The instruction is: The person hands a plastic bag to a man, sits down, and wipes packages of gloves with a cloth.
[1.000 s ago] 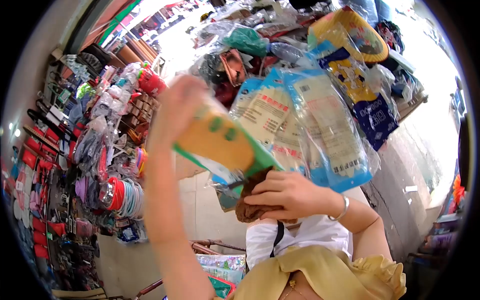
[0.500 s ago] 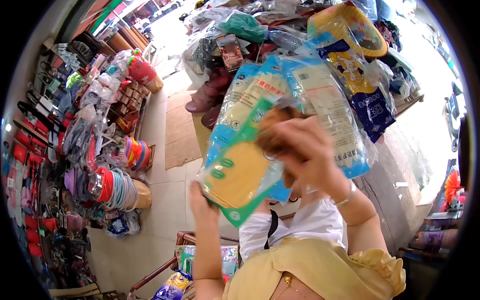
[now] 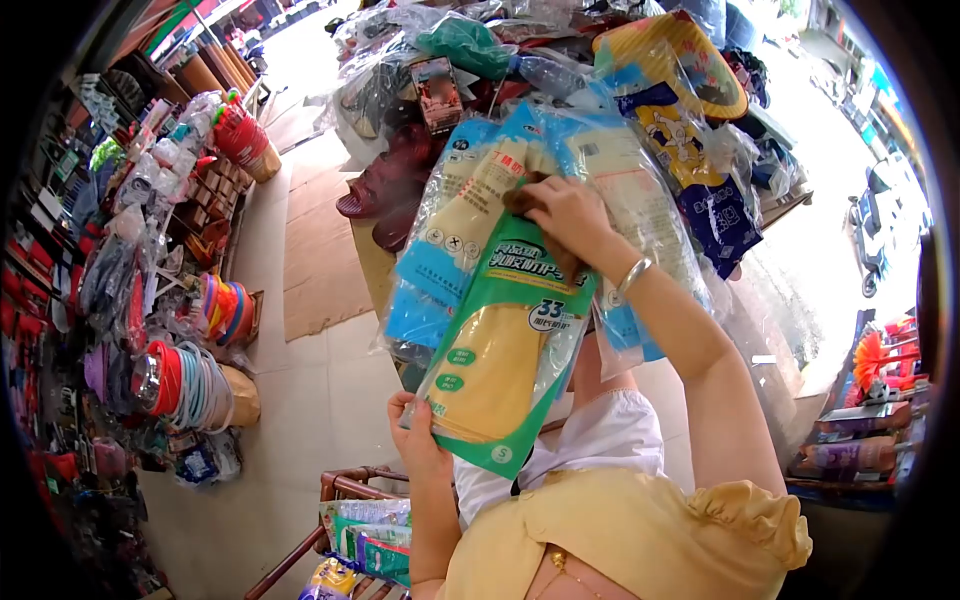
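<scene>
Hands apart, one at each end of a green glove packet [image 3: 490, 370]. Left hand [image 3: 422, 440] pinches its lower left corner, thumb on the front. Right hand [image 3: 570, 218] clamped on a brown cloth [image 3: 525, 202] at the packet's top edge; cannot tell if fingers grip the packet too. Silver bracelet [image 3: 635, 273] on right wrist. Packet tilted, "33" side up, low end above white shorts [image 3: 620, 435], high end overlapping two blue glove packets [image 3: 425, 310], one each side. Navy-and-yellow packet [image 3: 722, 228] right of those, yellow hat-like item [image 3: 690, 65] above it. Small box [image 3: 437, 95] and dark red shoes [image 3: 388, 172] up left. Farther left, cardboard [image 3: 330, 245] on floor, coiled hose [image 3: 205, 390]. Bottom: reddish-brown chair frame [image 3: 290, 562] beside more packets [image 3: 370, 530]
</scene>
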Demonstrator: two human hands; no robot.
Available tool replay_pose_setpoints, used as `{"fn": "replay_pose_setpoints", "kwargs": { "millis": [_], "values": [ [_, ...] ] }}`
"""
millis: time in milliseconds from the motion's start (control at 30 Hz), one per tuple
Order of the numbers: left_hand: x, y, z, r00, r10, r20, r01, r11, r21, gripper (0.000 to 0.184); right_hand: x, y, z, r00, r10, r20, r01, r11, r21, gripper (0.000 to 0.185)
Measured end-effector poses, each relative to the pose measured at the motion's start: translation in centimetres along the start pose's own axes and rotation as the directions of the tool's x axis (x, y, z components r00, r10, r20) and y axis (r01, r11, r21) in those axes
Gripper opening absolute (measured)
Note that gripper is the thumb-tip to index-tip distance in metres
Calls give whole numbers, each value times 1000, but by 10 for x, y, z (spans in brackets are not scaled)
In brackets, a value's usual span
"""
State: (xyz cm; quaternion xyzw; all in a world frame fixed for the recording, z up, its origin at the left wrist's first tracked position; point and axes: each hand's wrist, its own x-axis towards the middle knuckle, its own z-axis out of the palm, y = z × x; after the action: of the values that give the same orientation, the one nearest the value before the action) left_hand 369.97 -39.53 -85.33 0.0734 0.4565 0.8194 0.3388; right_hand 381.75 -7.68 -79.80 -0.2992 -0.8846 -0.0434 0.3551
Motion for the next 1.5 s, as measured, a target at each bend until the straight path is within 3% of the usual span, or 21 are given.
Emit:
{"fn": "replay_pose_setpoints", "kwargs": {
  "millis": [67, 133, 200, 267, 367, 400, 433, 467, 500, 633, 733, 800, 933, 1000, 1133, 1200, 1233, 1267, 1300, 1400, 1500],
  "values": [
    [3, -2, -5, 1000, -6, -15, 6, 1000, -3, 21, -2, 1, 0, 1000, -20, 8, 20, 1000, 15, 18],
    [8, -4, -7, 999, -10, -31, 10, 1000, -9, 21, -7, -43, -29, 990, -95, 107, 73, 978, 196, 18],
    [6, -5, -9, 999, 2, -33, -3, 999, -46, 22, -31, -93, -42, 913, -407, 36, 368, 857, 362, 20],
    [-2, 5, -2, 998, -8, -60, 6, 999, -35, 22, -70, -123, -43, 820, -545, 172, 412, 772, 483, 25],
    [-7, 3, -18, 997, 4, -71, -4, 1000, 2, 22, -48, -99, -18, 903, -427, 50, 347, 792, 502, 24],
    [-8, 2, -24, 998, 16, -56, -14, 1000, 25, 22, -27, -85, -27, 920, -378, 108, 315, 873, 371, 21],
    [-11, 5, -22, 998, 23, -60, -21, 999, 25, 22, -19, -65, -16, 953, -246, 175, 163, 908, 386, 24],
    [-13, 7, -16, 998, 18, -61, -17, 1000, 12, 22, -10, -38, -7, 975, -206, 84, 174, 942, 287, 24],
    [-15, 10, -13, 998, 11, -62, -11, 1000, -1, 22, -5, -19, -2, 981, -3, 192, -31, 985, 171, 24],
    [-8, 5, -20, 1000, 22, -23, -23, 999, -31, 22, -5, -23, -12, 993, -98, 61, 90, 989, 114, 19],
    [-9, 7, -16, 998, 1, -66, -2, 1000, -11, 22, -16, -70, -37, 946, -304, 117, 234, 884, 404, 20],
    [-15, 12, -17, 992, -28, -124, 27, 1000, -9, 23, -35, -91, -33, 904, -414, 107, 332, 837, 435, 20],
    [-21, 17, -36, 997, 22, -77, -20, 1000, 19, 24, -7, -60, -12, 957, -231, 174, 162, 927, 338, 24],
    [-24, 28, -31, 983, 33, -183, -17, 996, 88, 25, 5, -35, -3, 986, -101, 136, 55, 950, 309, 27],
    [-17, 27, -47, 989, 62, -131, -44, 990, 137, 24, 3, -32, 3, 990, -83, 117, 61, 982, 178, 29],
    [-10, 32, -52, 995, 81, -50, -30, 768, 640, 30, 3, -32, 0, 986, -40, 162, 0, 970, 243, 32],
    [-9, 34, -49, 995, 85, -50, -33, 765, 643, 30, 2, -31, 0, 987, -39, 159, -1, 969, 248, 32],
    [-5, 37, -45, 948, 294, 120, -242, 423, 873, 34, 2, -30, 0, 987, -31, 156, -15, 960, 280, 33],
    [-2, 42, -38, 847, 403, 347, -373, -16, 928, 39, 1, -29, 0, 988, -22, 154, -28, 949, 314, 33],
    [4, 49, 9, 743, 388, 545, -564, -75, 822, 45, 3, -32, -9, 978, 39, 206, -116, 919, 377, 35],
    [11, 36, 66, 640, 177, 748, -763, 28, 646, 45, 2, -27, -6, 996, 40, 83, -80, 828, 555, 39]
  ]
}}
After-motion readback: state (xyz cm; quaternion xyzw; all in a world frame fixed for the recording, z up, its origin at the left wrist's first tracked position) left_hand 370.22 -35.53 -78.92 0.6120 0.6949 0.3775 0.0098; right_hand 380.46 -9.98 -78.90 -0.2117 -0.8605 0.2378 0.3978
